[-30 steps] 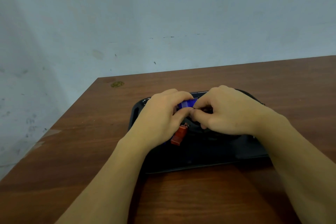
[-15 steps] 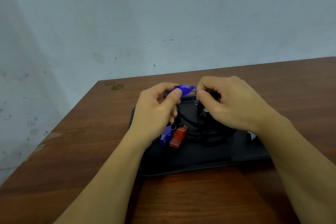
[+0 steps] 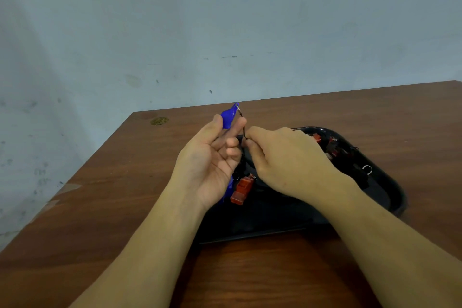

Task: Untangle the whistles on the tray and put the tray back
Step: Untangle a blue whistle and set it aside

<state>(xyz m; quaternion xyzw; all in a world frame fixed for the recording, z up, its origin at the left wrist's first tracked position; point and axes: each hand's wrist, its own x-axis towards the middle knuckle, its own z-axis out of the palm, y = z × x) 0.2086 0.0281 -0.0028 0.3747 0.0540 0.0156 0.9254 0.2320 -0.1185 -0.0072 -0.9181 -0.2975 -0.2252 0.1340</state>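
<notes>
Item: black tray (image 3: pixel 390 190), oblong, lay flat on a brown wooden worktop (image 3: pixel 105 195) that stood against a pale blue-grey wall (image 3: pixel 225 20). Left hand (image 3: pixel 212 157), palm turned up, held above the tray's left end; thumb and forefinger pinched a blue whistle (image 3: pixel 228 117), raised clear of the tray with its metal ring uppermost. A black cord (image 3: pixel 243 127) ran down from that ring to the right hand (image 3: pixel 285 160), whose thumb and forefinger pinched it just beside the left fingers. Below the left hand hung a second blue whistle (image 3: pixel 228 189), partly hidden behind the palm, and beside it a red whistle (image 3: pixel 242 189), both over the tray and tied into dark cords; whether they touched the tray could not be told. Further red whistles (image 3: pixel 325 142) lay in a tangle at the tray's far end, behind the right hand. A loose metal ring (image 3: pixel 367 169) rested on the tray to the right. One small brass-coloured fitting (image 3: pixel 159 121) sat in the worktop's far left corner.
</notes>
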